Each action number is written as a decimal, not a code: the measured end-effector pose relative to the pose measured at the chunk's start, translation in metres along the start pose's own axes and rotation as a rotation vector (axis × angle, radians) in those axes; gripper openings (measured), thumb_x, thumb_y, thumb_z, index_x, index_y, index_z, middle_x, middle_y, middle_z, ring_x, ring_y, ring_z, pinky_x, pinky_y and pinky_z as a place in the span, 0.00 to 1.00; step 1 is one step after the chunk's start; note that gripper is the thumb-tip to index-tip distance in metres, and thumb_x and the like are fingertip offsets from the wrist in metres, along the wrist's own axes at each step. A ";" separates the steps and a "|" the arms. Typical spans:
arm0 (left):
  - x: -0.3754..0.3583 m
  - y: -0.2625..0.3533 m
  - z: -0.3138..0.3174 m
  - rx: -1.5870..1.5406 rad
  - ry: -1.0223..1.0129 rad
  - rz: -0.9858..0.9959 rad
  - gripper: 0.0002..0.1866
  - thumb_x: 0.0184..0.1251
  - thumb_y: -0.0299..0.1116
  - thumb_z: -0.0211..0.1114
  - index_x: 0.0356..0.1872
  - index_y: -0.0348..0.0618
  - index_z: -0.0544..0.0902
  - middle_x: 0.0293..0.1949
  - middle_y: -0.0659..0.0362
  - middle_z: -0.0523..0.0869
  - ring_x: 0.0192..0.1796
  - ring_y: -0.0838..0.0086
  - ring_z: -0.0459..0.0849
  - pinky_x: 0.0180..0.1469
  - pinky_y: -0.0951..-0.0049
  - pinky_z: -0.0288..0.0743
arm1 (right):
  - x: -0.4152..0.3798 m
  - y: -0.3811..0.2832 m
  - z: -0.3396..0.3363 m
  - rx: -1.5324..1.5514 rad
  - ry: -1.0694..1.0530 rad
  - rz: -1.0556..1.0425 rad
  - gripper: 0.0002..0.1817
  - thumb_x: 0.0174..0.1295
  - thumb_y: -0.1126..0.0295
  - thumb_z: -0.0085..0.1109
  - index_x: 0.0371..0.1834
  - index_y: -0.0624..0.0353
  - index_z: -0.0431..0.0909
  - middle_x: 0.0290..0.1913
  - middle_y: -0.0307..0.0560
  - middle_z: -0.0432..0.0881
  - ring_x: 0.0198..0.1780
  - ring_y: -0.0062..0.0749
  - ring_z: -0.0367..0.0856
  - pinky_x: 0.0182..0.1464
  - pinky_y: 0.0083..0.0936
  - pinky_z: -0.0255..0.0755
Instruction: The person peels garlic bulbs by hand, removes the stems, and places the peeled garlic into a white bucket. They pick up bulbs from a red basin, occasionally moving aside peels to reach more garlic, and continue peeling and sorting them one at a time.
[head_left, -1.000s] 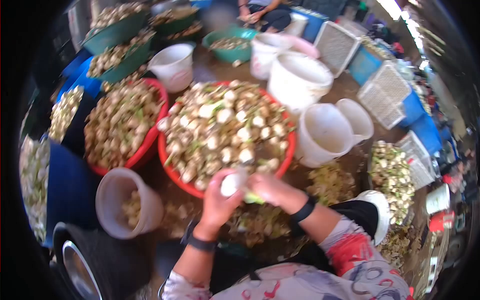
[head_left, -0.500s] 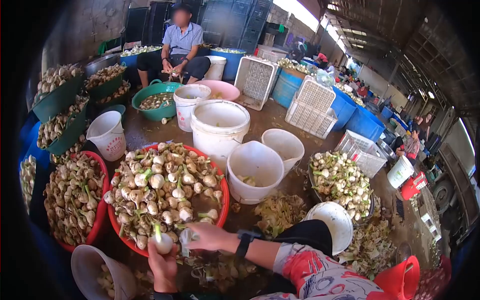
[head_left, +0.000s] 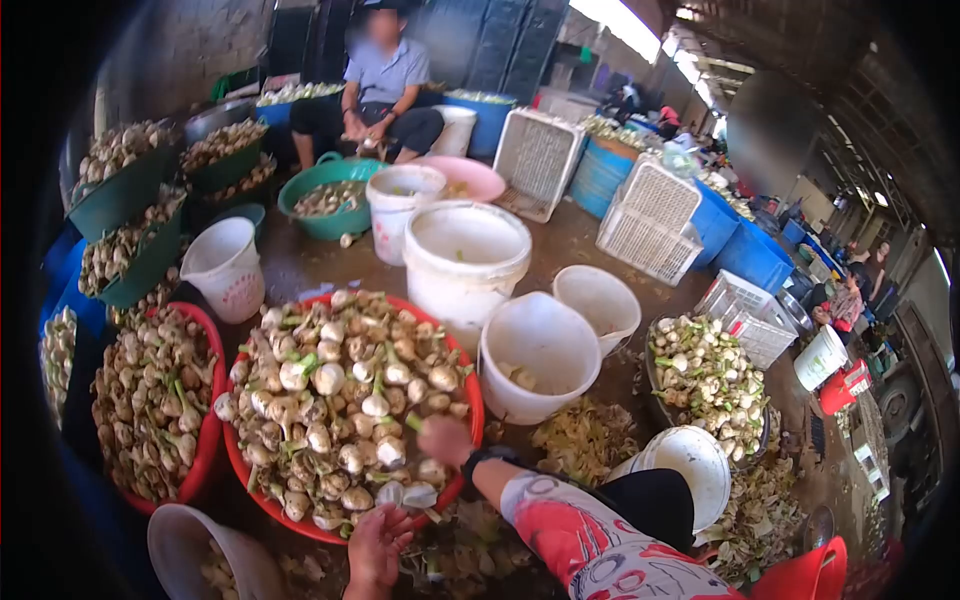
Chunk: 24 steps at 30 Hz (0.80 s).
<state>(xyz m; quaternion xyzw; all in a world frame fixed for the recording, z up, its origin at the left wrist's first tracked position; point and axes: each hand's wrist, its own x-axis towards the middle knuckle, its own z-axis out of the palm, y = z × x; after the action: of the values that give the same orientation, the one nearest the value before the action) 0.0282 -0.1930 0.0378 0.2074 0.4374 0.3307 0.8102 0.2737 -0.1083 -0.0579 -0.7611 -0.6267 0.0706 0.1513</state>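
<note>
My right hand reaches over the right side of a red basin heaped with garlic bulbs. Its fingers, somewhat blurred, close over one bulb, whose green stem sticks out to the left. Palm up, my left hand is at the basin's front rim, fingers loosely apart and holding nothing. Just above it, a pale whitish object of unclear kind lies at the rim.
A second red tub of garlic stands at left. White buckets surround the basin, one at front left. Garlic skins litter the floor by a heaped pan. Behind a green basin sits a person.
The peeled white bulb with a green stem has left my left hand, which has opened. My right hand has moved forward into the basin onto a bulb. The view has shifted slightly.
</note>
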 end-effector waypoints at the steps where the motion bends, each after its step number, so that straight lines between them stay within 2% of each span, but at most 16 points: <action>1: 0.002 0.002 0.003 0.012 -0.018 -0.013 0.15 0.62 0.37 0.49 0.45 0.39 0.71 0.36 0.55 0.79 0.36 0.68 0.79 0.36 0.72 0.73 | 0.003 0.000 0.005 -0.205 -0.124 -0.081 0.13 0.50 0.64 0.47 0.23 0.64 0.76 0.29 0.55 0.78 0.33 0.51 0.76 0.37 0.42 0.69; 3: 0.002 0.005 0.009 0.030 -0.013 0.006 0.15 0.61 0.36 0.50 0.45 0.40 0.71 0.37 0.55 0.79 0.38 0.67 0.79 0.39 0.68 0.73 | 0.002 -0.025 0.001 -0.047 -0.024 0.064 0.11 0.50 0.66 0.47 0.24 0.64 0.74 0.29 0.54 0.78 0.33 0.49 0.77 0.36 0.41 0.70; 5: 0.014 0.001 -0.001 0.002 -0.056 -0.030 0.14 0.62 0.36 0.50 0.45 0.39 0.72 0.37 0.54 0.79 0.38 0.67 0.78 0.40 0.69 0.72 | -0.005 -0.036 0.013 0.130 0.270 -0.300 0.11 0.51 0.66 0.49 0.26 0.64 0.73 0.28 0.55 0.77 0.32 0.49 0.76 0.33 0.39 0.70; 7: 0.020 0.006 0.005 0.024 -0.033 -0.052 0.14 0.62 0.36 0.50 0.45 0.38 0.71 0.37 0.55 0.78 0.39 0.68 0.78 0.40 0.70 0.72 | -0.001 -0.031 0.002 0.301 0.225 0.190 0.11 0.52 0.66 0.50 0.33 0.62 0.72 0.30 0.53 0.77 0.29 0.44 0.76 0.32 0.39 0.71; 9: 0.025 0.010 0.007 0.038 -0.015 -0.083 0.14 0.62 0.35 0.49 0.45 0.39 0.71 0.38 0.56 0.78 0.39 0.69 0.78 0.39 0.70 0.71 | 0.021 -0.016 -0.019 1.273 -0.039 1.026 0.10 0.54 0.64 0.50 0.34 0.58 0.71 0.32 0.49 0.76 0.31 0.39 0.76 0.25 0.37 0.71; 10: 0.028 0.013 0.008 0.040 -0.016 -0.084 0.14 0.62 0.35 0.49 0.45 0.39 0.71 0.38 0.56 0.78 0.39 0.69 0.78 0.39 0.70 0.71 | 0.027 -0.011 -0.029 1.477 -0.108 1.042 0.11 0.55 0.61 0.51 0.34 0.55 0.71 0.33 0.45 0.75 0.32 0.34 0.75 0.21 0.30 0.70; 11: 0.031 0.014 0.010 0.047 -0.037 -0.080 0.15 0.63 0.35 0.48 0.46 0.38 0.71 0.38 0.56 0.77 0.38 0.71 0.77 0.40 0.72 0.71 | 0.033 -0.018 -0.050 1.615 -0.138 0.937 0.11 0.55 0.61 0.51 0.36 0.54 0.70 0.33 0.45 0.75 0.31 0.35 0.75 0.21 0.28 0.70; 13: 0.033 0.012 0.010 0.054 -0.047 -0.095 0.15 0.63 0.35 0.47 0.47 0.38 0.70 0.38 0.57 0.77 0.37 0.73 0.77 0.40 0.74 0.71 | 0.079 -0.002 -0.080 1.882 -0.064 0.740 0.13 0.56 0.59 0.48 0.40 0.53 0.70 0.35 0.44 0.75 0.33 0.36 0.74 0.25 0.31 0.72; 14: 0.037 0.012 0.010 0.052 -0.041 -0.094 0.15 0.63 0.35 0.48 0.46 0.38 0.71 0.38 0.57 0.77 0.38 0.71 0.78 0.40 0.73 0.71 | 0.107 0.007 -0.107 2.062 -0.016 0.609 0.17 0.58 0.57 0.46 0.44 0.56 0.69 0.38 0.46 0.75 0.36 0.39 0.74 0.27 0.32 0.73; 15: 0.039 0.013 0.011 0.047 -0.035 -0.090 0.14 0.62 0.35 0.49 0.46 0.39 0.72 0.38 0.57 0.78 0.39 0.70 0.78 0.39 0.71 0.71 | 0.130 -0.005 -0.146 2.073 0.211 0.487 0.18 0.59 0.56 0.45 0.46 0.57 0.69 0.43 0.48 0.74 0.38 0.42 0.74 0.32 0.34 0.74; 17: 0.040 0.014 0.011 0.033 -0.039 -0.081 0.14 0.62 0.35 0.48 0.46 0.39 0.72 0.38 0.57 0.78 0.38 0.71 0.78 0.39 0.72 0.71 | 0.163 -0.005 -0.201 2.096 0.297 0.200 0.20 0.60 0.57 0.44 0.50 0.57 0.64 0.41 0.51 0.75 0.39 0.43 0.74 0.38 0.29 0.75; 18: 0.041 0.015 0.011 0.040 -0.030 -0.085 0.14 0.62 0.35 0.48 0.45 0.39 0.72 0.38 0.56 0.78 0.38 0.71 0.78 0.39 0.72 0.71 | 0.168 0.005 -0.187 2.097 0.294 0.202 0.20 0.60 0.57 0.44 0.50 0.57 0.64 0.41 0.51 0.75 0.39 0.43 0.74 0.38 0.29 0.75; 20: 0.044 0.017 0.015 0.047 -0.032 -0.077 0.14 0.62 0.35 0.48 0.45 0.39 0.72 0.38 0.56 0.78 0.38 0.71 0.78 0.39 0.73 0.71 | 0.178 0.038 -0.141 0.244 0.109 0.158 0.23 0.59 0.58 0.46 0.52 0.62 0.64 0.41 0.57 0.75 0.43 0.45 0.74 0.45 0.29 0.71; 21: 0.045 0.017 0.016 0.052 -0.027 -0.078 0.14 0.62 0.35 0.48 0.45 0.39 0.72 0.38 0.56 0.78 0.38 0.71 0.78 0.39 0.73 0.71 | 0.152 0.050 -0.107 -0.135 -0.241 -0.166 0.28 0.55 0.51 0.48 0.39 0.72 0.70 0.40 0.64 0.75 0.44 0.51 0.74 0.47 0.35 0.68; 23: 0.051 0.019 0.020 0.051 -0.024 -0.067 0.14 0.63 0.35 0.48 0.45 0.39 0.72 0.38 0.56 0.78 0.38 0.71 0.78 0.39 0.73 0.71 | 0.112 0.047 -0.067 -0.181 -0.321 0.019 0.26 0.50 0.49 0.49 0.39 0.63 0.72 0.41 0.59 0.76 0.44 0.50 0.75 0.46 0.40 0.67; 24: 0.051 0.019 0.021 0.074 -0.022 -0.069 0.14 0.63 0.35 0.47 0.45 0.39 0.72 0.37 0.56 0.78 0.38 0.71 0.78 0.39 0.73 0.71 | 0.098 0.033 -0.063 -0.166 -0.322 0.132 0.26 0.50 0.49 0.49 0.40 0.62 0.72 0.41 0.60 0.76 0.44 0.50 0.75 0.46 0.40 0.67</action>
<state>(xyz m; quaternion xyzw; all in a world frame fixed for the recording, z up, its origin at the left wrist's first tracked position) 0.0593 -0.1445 0.0313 0.2253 0.4473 0.2839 0.8177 0.3432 -0.0269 -0.0006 -0.7892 -0.5954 0.1494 -0.0193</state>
